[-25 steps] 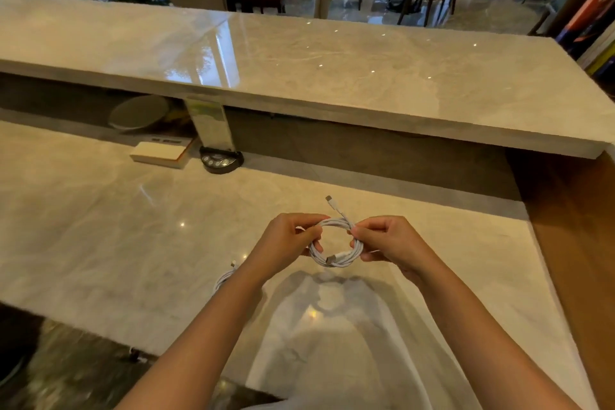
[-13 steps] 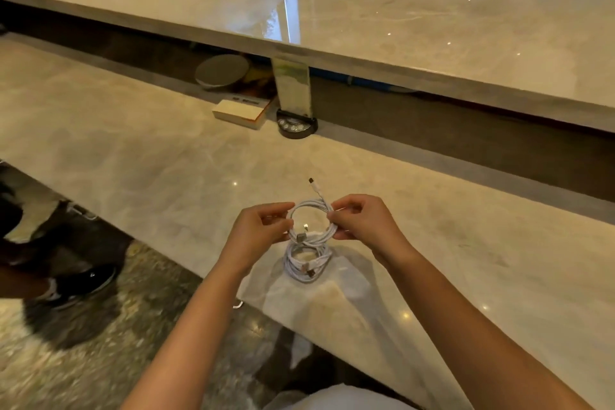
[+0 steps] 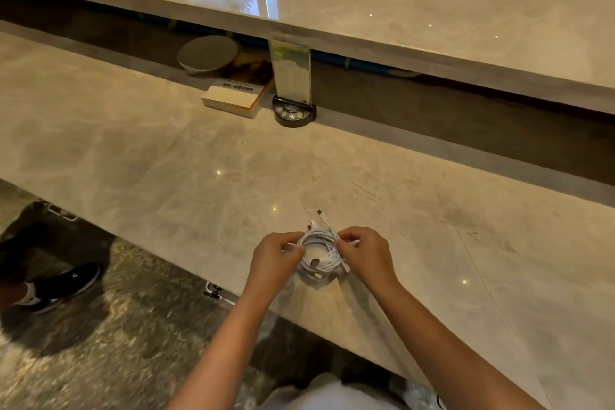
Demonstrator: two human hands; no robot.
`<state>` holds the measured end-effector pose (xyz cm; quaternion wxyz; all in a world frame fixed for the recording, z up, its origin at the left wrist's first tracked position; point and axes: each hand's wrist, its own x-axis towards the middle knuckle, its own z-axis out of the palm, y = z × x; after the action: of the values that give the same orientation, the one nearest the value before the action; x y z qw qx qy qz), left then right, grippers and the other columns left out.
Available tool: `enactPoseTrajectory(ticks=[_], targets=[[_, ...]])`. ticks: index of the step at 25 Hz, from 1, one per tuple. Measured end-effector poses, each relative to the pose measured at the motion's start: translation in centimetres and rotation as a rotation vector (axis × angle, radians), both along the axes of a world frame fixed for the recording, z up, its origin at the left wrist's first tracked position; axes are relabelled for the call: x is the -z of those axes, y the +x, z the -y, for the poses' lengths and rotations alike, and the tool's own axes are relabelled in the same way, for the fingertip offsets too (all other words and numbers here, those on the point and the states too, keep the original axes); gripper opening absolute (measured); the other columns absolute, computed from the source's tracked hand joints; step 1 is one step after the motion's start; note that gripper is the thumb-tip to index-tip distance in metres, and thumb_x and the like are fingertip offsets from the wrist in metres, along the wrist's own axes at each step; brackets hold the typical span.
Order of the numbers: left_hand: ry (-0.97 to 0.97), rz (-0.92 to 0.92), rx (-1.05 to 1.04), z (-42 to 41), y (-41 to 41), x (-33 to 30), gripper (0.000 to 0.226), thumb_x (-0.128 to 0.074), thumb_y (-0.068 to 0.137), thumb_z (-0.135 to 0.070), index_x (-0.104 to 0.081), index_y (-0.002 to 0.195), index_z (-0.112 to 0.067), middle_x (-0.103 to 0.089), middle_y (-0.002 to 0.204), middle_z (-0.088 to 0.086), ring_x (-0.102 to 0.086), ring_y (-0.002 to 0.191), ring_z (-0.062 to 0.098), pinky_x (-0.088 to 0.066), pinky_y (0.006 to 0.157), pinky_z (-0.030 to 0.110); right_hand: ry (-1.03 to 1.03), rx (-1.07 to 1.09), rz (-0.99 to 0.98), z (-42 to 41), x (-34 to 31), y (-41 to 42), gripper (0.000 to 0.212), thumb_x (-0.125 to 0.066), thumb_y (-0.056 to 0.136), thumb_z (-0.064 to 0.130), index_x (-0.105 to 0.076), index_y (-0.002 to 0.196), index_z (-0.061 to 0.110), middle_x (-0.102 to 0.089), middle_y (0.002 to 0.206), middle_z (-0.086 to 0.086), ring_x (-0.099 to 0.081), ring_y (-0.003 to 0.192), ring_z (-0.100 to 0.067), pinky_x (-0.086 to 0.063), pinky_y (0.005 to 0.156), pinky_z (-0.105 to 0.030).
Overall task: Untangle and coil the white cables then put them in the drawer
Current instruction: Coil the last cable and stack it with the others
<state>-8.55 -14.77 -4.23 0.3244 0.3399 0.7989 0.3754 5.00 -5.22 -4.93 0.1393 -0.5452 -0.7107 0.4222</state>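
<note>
We see both hands meeting over the near part of the marble worktop (image 3: pixel 139 156), each pinching one side of the white cables (image 3: pixel 321 251). The left hand (image 3: pixel 274 261) has its fingers closed on the left rim of the bundle, and the right hand (image 3: pixel 366 256) has its fingers closed on the right rim — the two hands face each other across the loops. The cables are wound into round loops; whether they form one stack or two coils lying one on the other we cannot tell. Several plug ends poke out: a couple stick up past the far edge of the loops, and others lie across the near side. The bundle sits low, at or just above the worktop surface, close to its front edge; we cannot tell whether it touches the stone.

Farther back, under the raised upper counter (image 3: pixel 432 10), a book (image 3: pixel 233 98) lies flat on the worktop beside a dark half-round base (image 3: pixel 294 113) that holds an upright menu card (image 3: pixel 290 71). A round grey disc (image 3: pixel 208 53) rests in the recess behind the book. At the left, down on the floor, a black shoe (image 3: pixel 66 283) of another person is in view.
</note>
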Motion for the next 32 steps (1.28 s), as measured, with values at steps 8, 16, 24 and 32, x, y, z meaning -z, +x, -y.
enactPoseTrajectory(ticks=[8,16,24,32], targets=[[0.115,-0.138,0.068,1.5,-0.1,2.4,0.03,-0.064,0.084,-0.012,-0.067,0.114,-0.014,-0.061,0.104,0.0,-0.053,0.091,-0.002,-0.036,0.075,-0.003,0.253,-0.068,-0.064,2.5,1.9,0.0,0.027,-0.059,0.089,0.017,-0.063,0.116,0.013,-0.065,0.106,-0.006,-0.06,0.086,-0.012,-0.042,0.071,-0.012],[0.133,-0.475,0.398,3.0,-0.8,3.2,0.048,-0.037,0.094,-0.04,-0.037,0.141,-0.028,-0.037,0.146,0.0,-0.045,0.121,0.008,-0.049,0.092,0.03,0.498,-0.577,0.093,2.5,2.2,2.5,0.052,-0.039,0.094,0.036,-0.033,0.143,0.019,-0.041,0.146,-0.006,-0.046,0.126,-0.019,-0.037,0.096,-0.024],[0.097,-0.698,0.581,3.0,-1.8,3.2,0.053,-0.03,0.094,-0.043,-0.028,0.143,-0.024,-0.032,0.151,0.007,-0.039,0.135,0.023,-0.047,0.097,0.036,0.614,-0.565,0.265,2.5,2.6,2.9,0.054,-0.032,0.093,0.043,-0.032,0.143,0.02,-0.039,0.147,-0.011,-0.04,0.133,-0.027,-0.035,0.103,-0.043],[0.154,-0.773,0.635,1.2,-1.6,-0.7,0.05,-0.034,0.093,-0.04,-0.047,0.134,-0.015,-0.054,0.134,0.011,-0.056,0.117,0.026,-0.049,0.088,0.035,0.663,-0.507,0.349,2.6,0.3,4.0,0.049,-0.037,0.091,0.041,-0.05,0.131,0.017,-0.05,0.138,-0.012,-0.048,0.126,-0.028,-0.036,0.102,-0.047]])
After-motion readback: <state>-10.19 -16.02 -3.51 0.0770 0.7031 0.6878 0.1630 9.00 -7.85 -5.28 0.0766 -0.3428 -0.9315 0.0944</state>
